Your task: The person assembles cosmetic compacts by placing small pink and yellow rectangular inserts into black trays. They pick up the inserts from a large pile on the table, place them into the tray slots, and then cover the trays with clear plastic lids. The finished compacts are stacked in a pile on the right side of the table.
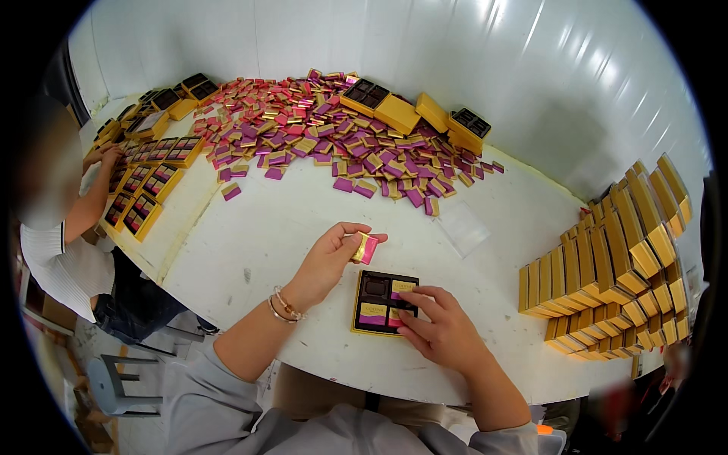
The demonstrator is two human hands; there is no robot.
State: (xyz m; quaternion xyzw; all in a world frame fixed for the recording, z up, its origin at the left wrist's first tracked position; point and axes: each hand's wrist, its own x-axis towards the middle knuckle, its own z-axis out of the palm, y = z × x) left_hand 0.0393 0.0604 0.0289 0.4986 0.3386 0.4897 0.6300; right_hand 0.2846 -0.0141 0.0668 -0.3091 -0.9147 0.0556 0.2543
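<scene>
Between thumb and fingers, my left hand [334,254] pinches a small wrapped chocolate [365,249], pink and gold, above the table just behind an open box. That box [355,309] is gold-edged with a dark tray of square compartments. Its far left compartment [374,284] holds nothing; a purple and gold chocolate [372,313] lies in the near left one. More wrapped chocolates sit in the two right compartments, partly covered by my right hand [436,324]. The right fingers are apart and bent over the box's right side, fingertips touching the chocolates there.
A heap of wrapped chocolates [303,136] spreads along the wall, with boxes [396,114] on its far edge. Stacked gold boxes [584,265] stand at right. Clear plastic [462,227] lies mid-table. At left, a person [72,250] works by filled boxes [144,205]; a stool [110,387] stands below.
</scene>
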